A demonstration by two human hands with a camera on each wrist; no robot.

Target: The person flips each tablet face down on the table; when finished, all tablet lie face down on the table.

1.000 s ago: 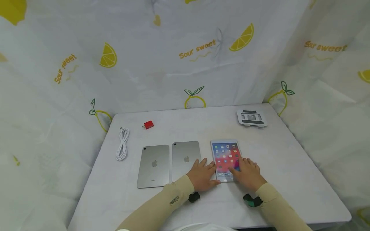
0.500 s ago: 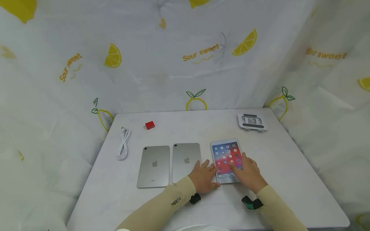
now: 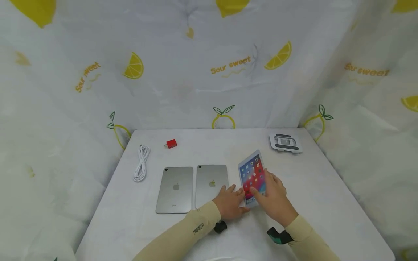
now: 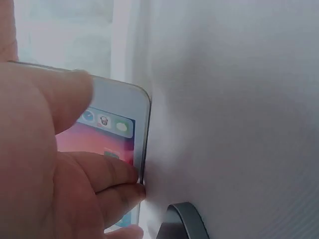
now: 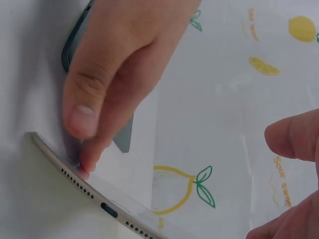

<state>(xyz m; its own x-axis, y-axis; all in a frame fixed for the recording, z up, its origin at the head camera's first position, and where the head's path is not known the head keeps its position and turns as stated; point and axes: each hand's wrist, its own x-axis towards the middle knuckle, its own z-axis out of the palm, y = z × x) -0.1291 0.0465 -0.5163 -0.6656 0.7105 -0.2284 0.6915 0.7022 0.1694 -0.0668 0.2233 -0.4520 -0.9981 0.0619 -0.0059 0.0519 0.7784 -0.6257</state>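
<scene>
- a second ago the lit tablet (image 3: pixel 251 174) lay flat on the counter (image 3: pixel 326 195); now i have its right edge tipped up, so the lift is under way.
- my right hand (image 3: pixel 273 198) curls round that raised edge, thumb across the screen.
- my left hand (image 3: pixel 231 201) fingers (image 4: pixel 112 172) pinch the tablet's left edge, just right of the nearer grey tablet (image 3: pixel 211 184).
</scene>
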